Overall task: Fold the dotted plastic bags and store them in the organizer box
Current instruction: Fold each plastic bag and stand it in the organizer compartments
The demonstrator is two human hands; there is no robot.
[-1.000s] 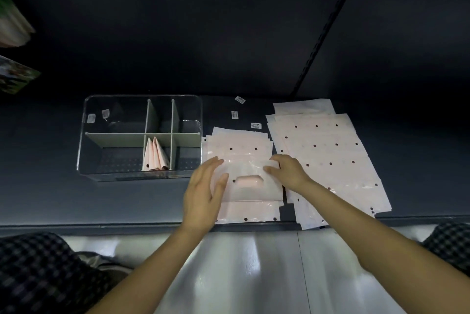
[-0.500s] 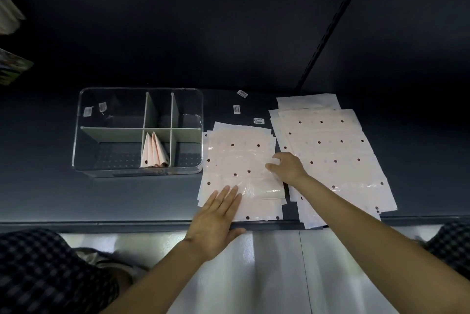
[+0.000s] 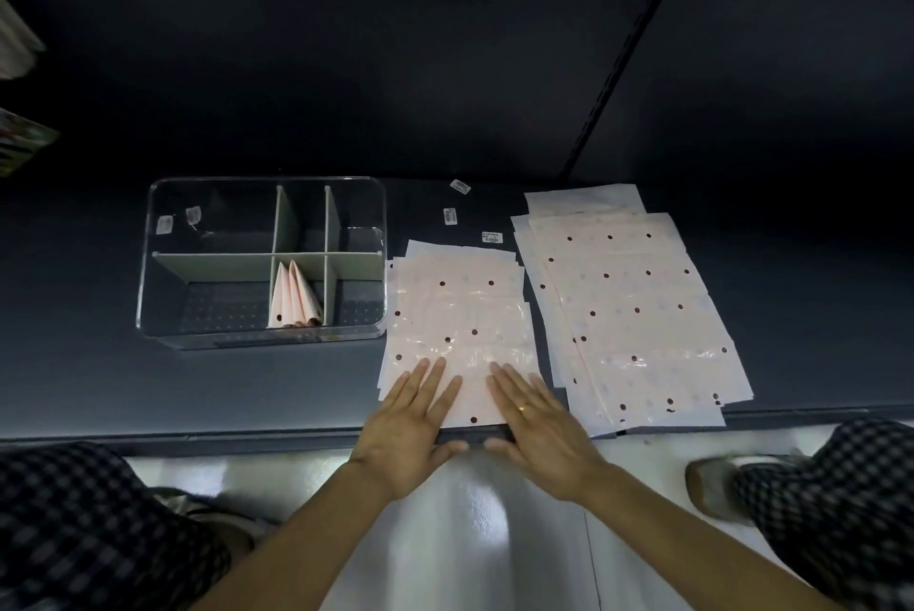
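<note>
Head view looks down on a dark shelf point(image 3: 99, 388) with the work laid out on it. Both hands lie flat, fingers straight and a little spread, palms down on the near edge of a small pile of dotted bags point(image 3: 457, 313). The left hand point(image 3: 405, 432) presses the near left part of the top bag, and the right hand point(image 3: 541, 432) presses the near right part, with a ring point(image 3: 521, 409) on one finger. Neither hand grips anything; the thumbs point toward each other over the shelf edge.

This pile sits just to the right of the organizer point(image 3: 148, 264), close to its wall. The organizer is a clear box with grey dividers point(image 3: 222, 264). In its near middle compartment stand folded bags point(image 3: 294, 298), shaped as narrow triangles, leaning together.

A larger stack point(image 3: 628, 313) of dotted bags lies to the right of the small pile, near it, and reaches the near shelf edge. Three small white labels point(image 3: 450, 216) lie on the shelf behind the pile. Checked trousers point(image 3: 74, 526) show at both lower corners.
</note>
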